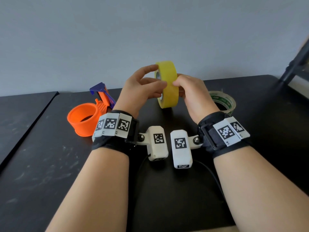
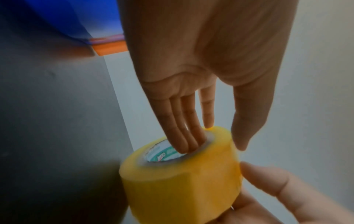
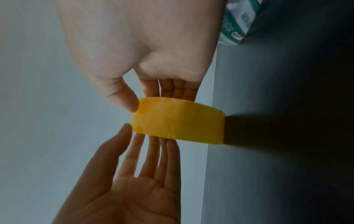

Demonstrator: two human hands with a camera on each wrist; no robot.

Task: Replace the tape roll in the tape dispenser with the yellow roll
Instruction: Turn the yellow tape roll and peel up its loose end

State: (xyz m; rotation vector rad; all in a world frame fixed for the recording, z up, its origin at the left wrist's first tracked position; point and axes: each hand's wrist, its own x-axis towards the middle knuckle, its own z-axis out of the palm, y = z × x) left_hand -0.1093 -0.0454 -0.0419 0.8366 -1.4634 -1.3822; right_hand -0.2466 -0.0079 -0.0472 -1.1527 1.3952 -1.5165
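Both hands, left (image 1: 142, 87) and right (image 1: 192, 92), grip the yellow roll (image 1: 167, 84) upright above the bench (image 1: 167, 181); fumbling for the tape's end (invisible here) could drop it beside the orange dispenser (image 1: 85, 119).

Both hands (image 1: 168, 91) raised, fingers extended

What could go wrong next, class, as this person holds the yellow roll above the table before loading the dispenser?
1. The yellow tape roll is held in the air by the left hand and right hand, mostly at the fingertips; it could slip and drop.
2. The orange tape dispenser lies beside the left wrist and might get knocked.
3. The clear tape roll lies close; avoid reloading it.
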